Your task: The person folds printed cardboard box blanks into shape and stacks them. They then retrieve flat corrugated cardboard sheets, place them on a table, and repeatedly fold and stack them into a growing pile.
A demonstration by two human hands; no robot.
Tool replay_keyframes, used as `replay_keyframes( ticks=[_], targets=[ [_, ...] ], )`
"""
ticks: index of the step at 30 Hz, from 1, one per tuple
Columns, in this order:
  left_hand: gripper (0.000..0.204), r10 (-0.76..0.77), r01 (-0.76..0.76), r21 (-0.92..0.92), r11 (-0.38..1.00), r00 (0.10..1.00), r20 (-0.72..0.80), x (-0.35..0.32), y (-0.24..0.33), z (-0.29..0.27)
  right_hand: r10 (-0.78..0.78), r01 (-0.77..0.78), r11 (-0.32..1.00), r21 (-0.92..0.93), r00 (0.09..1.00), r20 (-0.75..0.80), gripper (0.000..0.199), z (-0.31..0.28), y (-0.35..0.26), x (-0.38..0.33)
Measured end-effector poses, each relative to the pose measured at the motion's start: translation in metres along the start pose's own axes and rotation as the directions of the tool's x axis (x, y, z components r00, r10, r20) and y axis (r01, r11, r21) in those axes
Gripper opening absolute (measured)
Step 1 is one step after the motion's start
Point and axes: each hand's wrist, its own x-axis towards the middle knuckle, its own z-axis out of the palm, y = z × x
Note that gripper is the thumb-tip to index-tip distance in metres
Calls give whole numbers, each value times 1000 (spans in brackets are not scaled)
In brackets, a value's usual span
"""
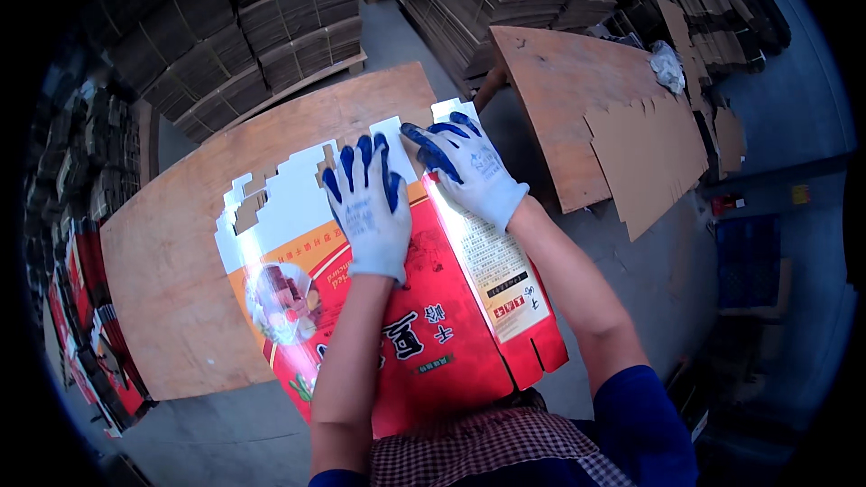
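Note:
A flattened printed carton [451, 302], mostly red with a yellow band and a food picture, lies on a wooden table and reaches toward my body. Its far side is a row of white stepped flaps [293, 203] with cut-out notches. My left hand [365, 212], in a white glove with blue fingertips, rests flat on the carton where the white meets the printed part, fingers spread. To its right, my right hand [469, 162], gloved the same way, lies over the far right flaps with its fingers stretched out. The undersides of both hands are hidden.
The wooden table top [171, 307] extends to the left. At the right stands a second wooden table [559, 99] bearing brown cardboard sheets [645, 158] and a crumpled white plastic bag [667, 68]. Strapped cardboard stacks [307, 27] rise behind. Red printed cartons [99, 325] are piled at the left.

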Motion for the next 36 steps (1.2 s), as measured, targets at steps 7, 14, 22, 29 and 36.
replay_keyframes(
  ticks=[7,14,22,29,36],
  targets=[
    [44,-24,33,-87,996,994,105,34,-7,8,8,-9,999,43,999,32,46,-4,0,-1],
    [45,-19,14,75,997,997,74,38,2,10,-76,86,991,105,993,-93,41,-1,5,1],
    [48,-80,74,91,993,994,70,37,-4,14,-67,70,988,136,997,-30,28,-2,4,4],
    [49,-37,37,-6,999,994,102,40,-2,4,8,67,909,411,984,-179,28,-13,6,0],
    [48,-16,16,1,1000,998,66,39,-5,10,-75,145,934,326,973,-217,31,-14,3,5]
  ],
)
